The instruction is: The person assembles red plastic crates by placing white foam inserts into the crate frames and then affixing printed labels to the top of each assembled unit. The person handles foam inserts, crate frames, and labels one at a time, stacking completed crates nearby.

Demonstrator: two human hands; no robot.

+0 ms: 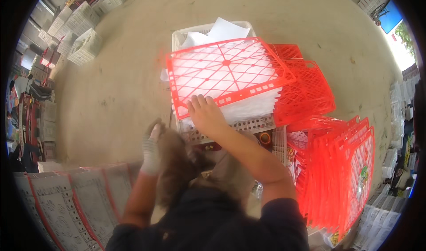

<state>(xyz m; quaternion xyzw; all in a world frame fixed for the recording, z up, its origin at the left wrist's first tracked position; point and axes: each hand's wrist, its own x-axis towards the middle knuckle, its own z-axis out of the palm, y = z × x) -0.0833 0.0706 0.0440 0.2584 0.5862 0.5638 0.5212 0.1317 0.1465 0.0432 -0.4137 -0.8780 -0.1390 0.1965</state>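
A red plastic lattice panel (226,63) lies over a thick stack of white sheets (253,108) on a pale perforated crate (253,126) in front of me. My right hand (207,117) rests on the panel's near rim, its bare fingers stretched over the edge; the thumb is hidden. To the left, beside the crate, my left hand (152,145) is raised, with a pale glove or wrap around it. Motion smears its fingers, so whether they hold anything is unclear. Loose white sheets (226,30) stick up behind the panel.
More red lattice panels (306,84) lie stacked right of the crate. Nearer, several red panels (337,171) stand on edge. A row of pale panels with red edges (62,202) is at lower left. White crates (85,47) stand far left. A tape roll (265,138) sits by the crate.
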